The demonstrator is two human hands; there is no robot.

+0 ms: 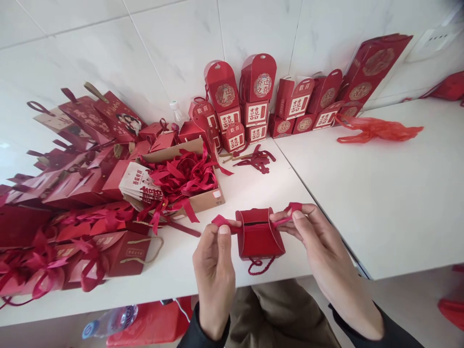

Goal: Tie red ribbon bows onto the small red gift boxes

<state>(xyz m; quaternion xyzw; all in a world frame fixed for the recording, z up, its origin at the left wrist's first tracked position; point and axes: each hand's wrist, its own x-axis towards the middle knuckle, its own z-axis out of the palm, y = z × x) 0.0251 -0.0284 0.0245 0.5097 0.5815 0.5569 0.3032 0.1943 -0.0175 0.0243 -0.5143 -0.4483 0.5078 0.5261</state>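
A small red gift box (259, 241) sits on the white table in front of me, with a dark slit across its top and a twisted red cord (261, 266) at its near side. On its left, my left hand (216, 263) pinches one end of a red ribbon (224, 223) between thumb and fingers. To the right of the box, my right hand (314, 237) pinches the other end, which stands up above the thumb. The ribbon's middle part is hard to make out against the red box top.
A cardboard tray (206, 199) full of red ribbons stands at the left, with a stack of printed cards (140, 181). Many red gift boxes (126, 253) fill the left side. Stacked boxes (256, 113) line the wall. A red plastic bag (384, 129) lies at the right.
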